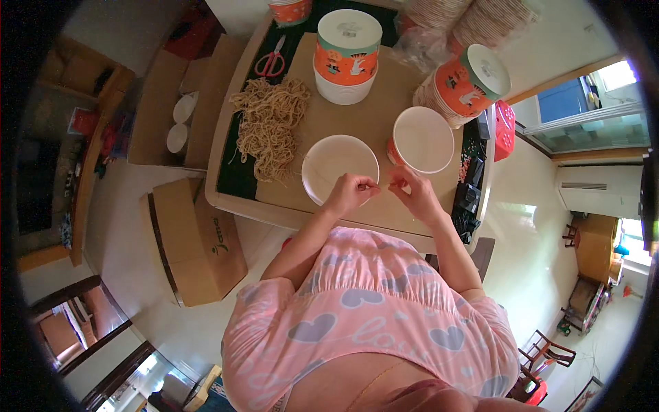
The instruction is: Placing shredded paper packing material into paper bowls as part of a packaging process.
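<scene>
Close together over the near side of the table, my left hand (351, 193) and my right hand (414, 193) both have their fingers pinched. Whatever lies between the fingertips is too small to make out. My left hand is in front of the rim of a white paper bowl (341, 165), and my right hand is beside an orange paper tub (423, 139) with a white inside. To the left lies a tangled heap of tan twine (272, 127). Behind the bowl, an upside-down orange-and-green paper tub (349, 65) sits over white ones.
Red-handled scissors (270, 63) lie at the far left of the table. A tilted stack of tubs (461, 86) and a clear plastic bag (422, 47) are at the back right. Dark items (469, 199) line the right edge. Cardboard boxes (195, 240) stand on the floor at left.
</scene>
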Motion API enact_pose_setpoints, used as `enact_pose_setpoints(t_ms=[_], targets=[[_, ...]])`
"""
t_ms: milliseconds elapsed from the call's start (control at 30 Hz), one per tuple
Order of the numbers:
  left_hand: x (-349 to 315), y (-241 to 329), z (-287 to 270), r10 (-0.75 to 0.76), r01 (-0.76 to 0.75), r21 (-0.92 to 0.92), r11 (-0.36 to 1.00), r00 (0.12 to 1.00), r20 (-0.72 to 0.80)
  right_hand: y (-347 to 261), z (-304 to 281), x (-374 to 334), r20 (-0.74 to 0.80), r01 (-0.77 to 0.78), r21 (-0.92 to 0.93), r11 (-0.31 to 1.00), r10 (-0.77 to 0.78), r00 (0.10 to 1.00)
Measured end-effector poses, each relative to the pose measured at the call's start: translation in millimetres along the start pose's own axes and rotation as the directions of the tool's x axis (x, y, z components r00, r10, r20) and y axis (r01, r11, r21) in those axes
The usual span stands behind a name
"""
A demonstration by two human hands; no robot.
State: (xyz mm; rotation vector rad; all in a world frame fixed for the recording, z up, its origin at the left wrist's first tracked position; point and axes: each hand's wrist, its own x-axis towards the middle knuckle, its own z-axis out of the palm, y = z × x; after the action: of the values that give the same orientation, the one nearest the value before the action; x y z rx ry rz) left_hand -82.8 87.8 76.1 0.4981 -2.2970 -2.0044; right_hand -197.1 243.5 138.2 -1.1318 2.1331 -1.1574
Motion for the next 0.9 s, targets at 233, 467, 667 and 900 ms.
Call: enact_pose_setpoints(t_ms=[233,467,667,900], targets=[[-1.2,4.0,-4.2,-0.015,0.015,0.003,1.000,1.000,0.013,-5.1,-6.1,6.3,0.035,0.146,-0.084,0.986,-0.144,0.989],[-7.5,6.9,-10.1,0.074,-0.068,0.071,0.995,0.994,-0.083,-5.4,4.7,22.2,0.032,0.121,-0.229,0.966,-0.117,0.993],[-13.5,8.0,-15.2,0.357,-0.303,0.442,0.845,0.933,-0.044,8.5,18.8,45.3,0.105,0.255,-0.233,0.938,-0.236,0.966],[-0.4,-5.7,-1.4,0.256,-0.168,0.795,0.582,0.967,0.016,27.5,28.0,45.3,0.169,0.299,-0.221,0.928,-0.265,0.949]])
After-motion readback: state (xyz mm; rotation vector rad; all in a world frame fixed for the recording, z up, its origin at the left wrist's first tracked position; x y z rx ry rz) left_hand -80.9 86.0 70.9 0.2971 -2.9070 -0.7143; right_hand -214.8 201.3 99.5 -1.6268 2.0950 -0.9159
